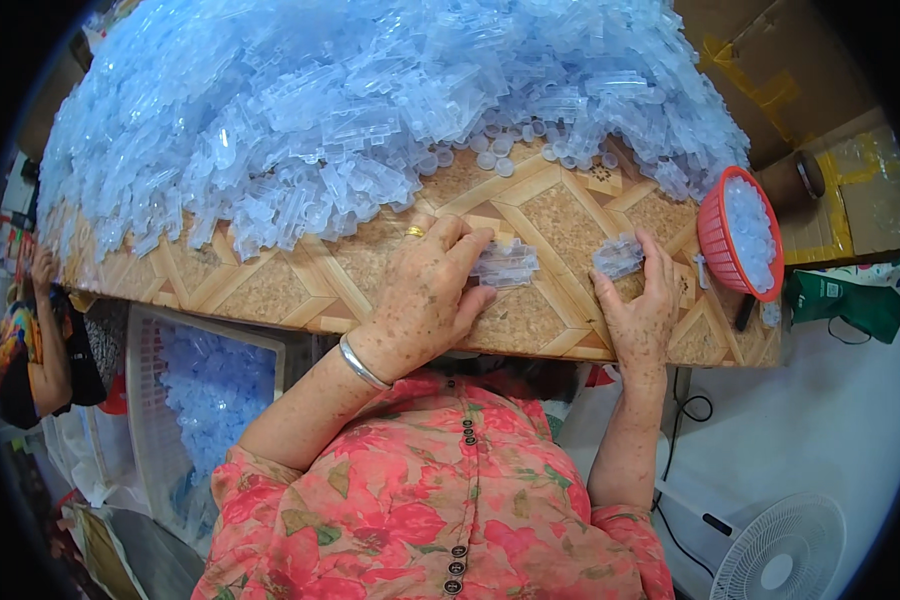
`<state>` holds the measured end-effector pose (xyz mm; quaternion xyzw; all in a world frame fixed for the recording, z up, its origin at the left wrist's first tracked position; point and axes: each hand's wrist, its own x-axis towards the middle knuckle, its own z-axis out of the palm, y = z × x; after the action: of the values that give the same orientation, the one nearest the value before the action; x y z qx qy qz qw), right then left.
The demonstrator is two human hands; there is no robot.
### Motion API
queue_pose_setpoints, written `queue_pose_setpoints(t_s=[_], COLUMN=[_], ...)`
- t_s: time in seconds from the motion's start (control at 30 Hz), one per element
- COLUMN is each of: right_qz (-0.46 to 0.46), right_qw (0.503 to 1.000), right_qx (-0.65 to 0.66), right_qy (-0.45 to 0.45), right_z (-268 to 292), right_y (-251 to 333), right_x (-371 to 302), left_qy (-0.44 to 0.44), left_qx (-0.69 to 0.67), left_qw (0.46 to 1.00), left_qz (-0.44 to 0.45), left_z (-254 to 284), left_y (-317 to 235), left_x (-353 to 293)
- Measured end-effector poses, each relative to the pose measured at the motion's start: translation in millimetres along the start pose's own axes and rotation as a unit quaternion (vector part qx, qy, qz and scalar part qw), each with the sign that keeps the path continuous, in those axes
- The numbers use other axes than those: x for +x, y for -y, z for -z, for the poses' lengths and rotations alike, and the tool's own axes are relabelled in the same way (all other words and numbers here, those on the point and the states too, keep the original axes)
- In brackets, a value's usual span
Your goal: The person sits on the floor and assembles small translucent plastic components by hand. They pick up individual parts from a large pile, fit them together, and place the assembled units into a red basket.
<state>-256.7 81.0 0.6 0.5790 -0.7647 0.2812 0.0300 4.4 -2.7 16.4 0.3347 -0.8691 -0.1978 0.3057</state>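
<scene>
My left hand (425,290) rests on the patterned tabletop, its thumb and curled fingers closed around the near end of a small bunch of clear plastic tubes (508,264). A gold ring and a silver bangle are on this hand and wrist. To the right, my right hand (645,308) grips a smaller bunch of clear plastic pieces (618,257) between thumb and fingers. A gap of bare board separates the two bunches. Beyond both hands rises a huge heap of the same clear, bluish tubes (370,110), with small round clear caps (495,158) along its front edge.
A red plastic basket (710,232) full of clear small parts stands at the table's right edge, near a dark object (744,312). Cardboard boxes (860,190) are beyond it. Below left is a pale crate (150,400) of bluish pieces; a white fan (780,560) sits low right. Another person's arm (50,340) shows far left.
</scene>
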Motion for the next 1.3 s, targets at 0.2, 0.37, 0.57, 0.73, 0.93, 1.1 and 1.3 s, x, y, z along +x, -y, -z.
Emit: queue_pose_setpoints(t_s=[0.2,0.37,0.57,0.73,0.93,1.1,1.3], right_qz=[0.020,0.122,0.127,0.076,0.025,-0.013,0.046], right_qw=[0.996,0.991,0.985,0.983,0.970,0.941,0.966], right_qx=[0.083,0.036,0.116,0.169,0.242,0.335,0.240], right_qy=[-0.026,-0.040,0.016,-0.003,0.001,0.043,0.077], right_z=[1,1,1,-3,-5,-2,10], right_y=[25,36,49,46,44,35,40], right_x=[-4,-7,-8,-8,-12,-16,-20], left_qy=[-0.010,0.003,0.002,-0.001,0.001,-0.003,-0.009], left_qx=[0.000,-0.011,-0.033,-0.043,-0.041,-0.046,-0.049], left_qw=[1.000,1.000,0.999,0.999,0.999,0.999,0.999], left_qz=[-0.008,0.008,0.017,0.020,0.015,0.014,-0.010], left_z=[-1,-5,-9,-10,-10,-11,-12], left_y=[0,-6,-10,-10,-9,-10,-6], left_x=[-1,1,0,-1,-2,-2,-1])
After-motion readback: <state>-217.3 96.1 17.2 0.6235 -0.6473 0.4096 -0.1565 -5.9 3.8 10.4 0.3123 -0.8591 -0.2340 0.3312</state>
